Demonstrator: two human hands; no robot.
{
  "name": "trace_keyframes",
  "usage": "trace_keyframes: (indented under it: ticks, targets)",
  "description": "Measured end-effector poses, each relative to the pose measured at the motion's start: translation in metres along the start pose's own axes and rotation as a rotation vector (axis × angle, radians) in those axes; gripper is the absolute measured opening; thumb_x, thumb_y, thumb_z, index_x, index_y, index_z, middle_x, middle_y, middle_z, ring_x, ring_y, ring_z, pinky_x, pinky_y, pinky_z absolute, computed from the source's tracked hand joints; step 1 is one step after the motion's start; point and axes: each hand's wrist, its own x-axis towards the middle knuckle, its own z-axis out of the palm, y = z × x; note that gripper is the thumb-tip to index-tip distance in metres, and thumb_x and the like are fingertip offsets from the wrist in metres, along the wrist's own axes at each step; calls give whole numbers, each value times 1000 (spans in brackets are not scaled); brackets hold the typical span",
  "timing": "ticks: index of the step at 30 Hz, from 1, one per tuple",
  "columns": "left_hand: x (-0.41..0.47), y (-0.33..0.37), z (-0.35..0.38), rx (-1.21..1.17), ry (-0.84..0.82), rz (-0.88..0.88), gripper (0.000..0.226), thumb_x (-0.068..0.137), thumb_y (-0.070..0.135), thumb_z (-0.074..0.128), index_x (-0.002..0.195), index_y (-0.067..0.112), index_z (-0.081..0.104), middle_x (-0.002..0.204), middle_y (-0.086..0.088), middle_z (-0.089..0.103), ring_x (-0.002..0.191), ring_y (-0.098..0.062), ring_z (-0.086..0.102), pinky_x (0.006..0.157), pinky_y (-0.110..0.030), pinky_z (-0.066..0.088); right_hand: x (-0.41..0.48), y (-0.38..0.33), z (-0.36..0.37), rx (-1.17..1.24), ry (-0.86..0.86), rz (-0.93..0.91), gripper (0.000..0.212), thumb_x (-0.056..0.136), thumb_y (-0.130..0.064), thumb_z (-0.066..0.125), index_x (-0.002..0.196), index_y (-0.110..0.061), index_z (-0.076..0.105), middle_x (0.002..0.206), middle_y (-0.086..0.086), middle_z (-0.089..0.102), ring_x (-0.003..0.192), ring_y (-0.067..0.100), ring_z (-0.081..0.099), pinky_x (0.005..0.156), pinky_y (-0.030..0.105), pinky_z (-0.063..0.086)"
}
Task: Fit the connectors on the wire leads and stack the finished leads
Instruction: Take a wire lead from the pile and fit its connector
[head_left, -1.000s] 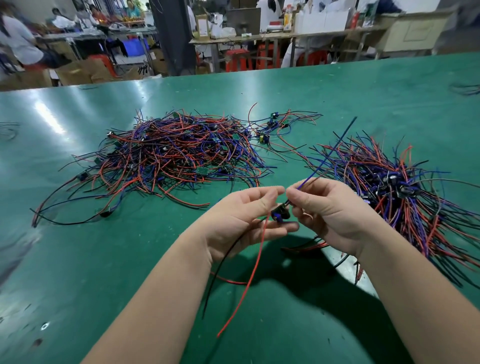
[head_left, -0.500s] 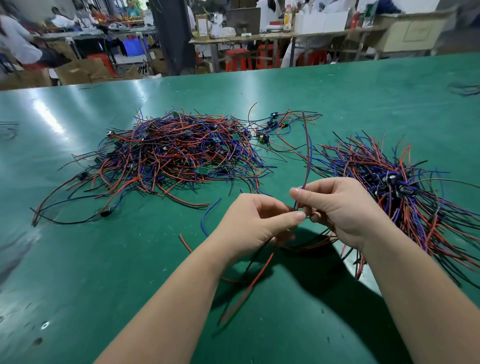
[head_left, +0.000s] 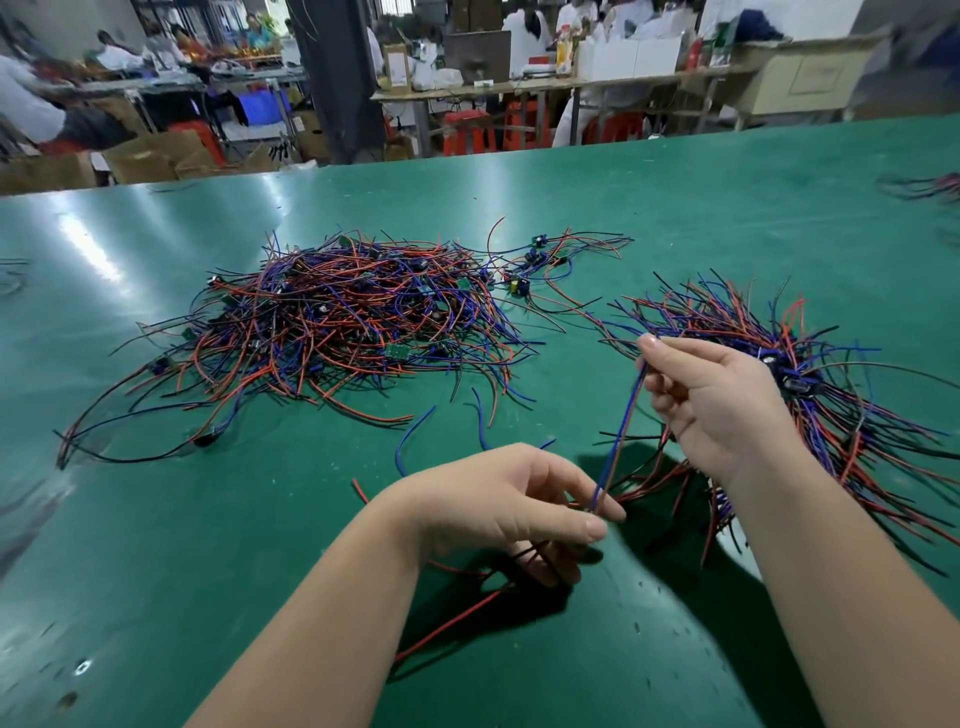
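My left fingers (head_left: 571, 488) cover the lower end of the blue wire (head_left: 623, 426); the wire pile (head_left: 857, 431) on my right runs out of view.

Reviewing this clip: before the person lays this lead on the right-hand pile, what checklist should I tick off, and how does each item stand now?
1. Lower end of the blue wire pinched by the left hand: ok.
2. Upper end pinched by the right hand: ok.
3. Blue wire runs straight between the hands, with nothing caught on it: ok.
4. Connector seated on the lead: cannot tell, hidden under the left hand's fingers.
5. Red wire trailing below the left hand, free of other leads: cannot tell.
6. Right-hand pile lies just behind the right hand: ok.
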Motion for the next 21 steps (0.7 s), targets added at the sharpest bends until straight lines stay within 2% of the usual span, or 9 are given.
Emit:
trace_keyframes:
  ticks: [3,5,7,9,12,13,15,17,21]
  targets:
    - [-3,0,0,79,-155,15,17,93,6,57,98,21,63,74,3,64,67,-6,65,63,-21,54,2,-2,1,115,40,18,13,88,-16,65,76,-10,62,47,-3,56,36,2,45,34,11,32]
    - [-5,2,1,85,-160,106,18,91,6,58,95,23,64,77,2,66,69,-5,64,62,-19,54,5,-5,0,198,47,68,18,93,-23,59,78,-12,61,46,-4,55,36,1,45,33,11,30]
    - [-2,6,1,-4,-4,253,17,86,10,63,88,26,68,80,3,71,70,-6,65,57,-18,51,6,-4,0,224,18,139,27,98,-30,48,81,-11,60,48,-2,58,38,3,49,35,11,34]
    - [0,11,-2,-237,224,369,17,77,12,69,79,28,72,79,0,74,61,-5,63,49,-15,46,4,1,3,150,-45,204,29,100,-27,45,83,-9,60,52,2,62,40,6,54,38,12,40]
    - [2,15,-11,-670,451,520,8,65,13,72,69,20,71,76,-3,74,50,-2,60,44,-12,46,-4,12,10,-186,-258,183,6,88,-5,61,91,-5,66,59,4,65,48,10,57,43,13,44]
    - [2,16,-14,-757,502,554,5,64,14,69,66,18,70,75,-3,74,49,-2,61,43,-12,48,-7,16,13,-291,-351,149,13,83,-1,65,95,-5,68,60,3,65,50,10,57,45,14,43]
    - [6,17,-16,-835,578,584,5,63,14,67,68,14,66,72,-3,73,50,-3,64,45,-14,51,-14,23,18,-373,-496,76,26,72,-6,74,97,-10,70,64,0,66,53,8,59,49,15,42]
    - [11,15,-12,-837,622,582,20,60,14,69,77,9,59,70,-4,72,54,-6,66,49,-15,53,-18,27,23,-300,-550,21,33,63,-19,75,95,-13,73,69,-1,67,57,7,59,51,15,42]
    - [19,11,-4,-803,631,611,39,54,14,76,87,8,57,77,-9,73,67,-14,72,58,-19,56,-17,26,28,-8,-459,47,17,61,-19,71,76,-16,78,67,0,70,54,7,58,52,12,45]
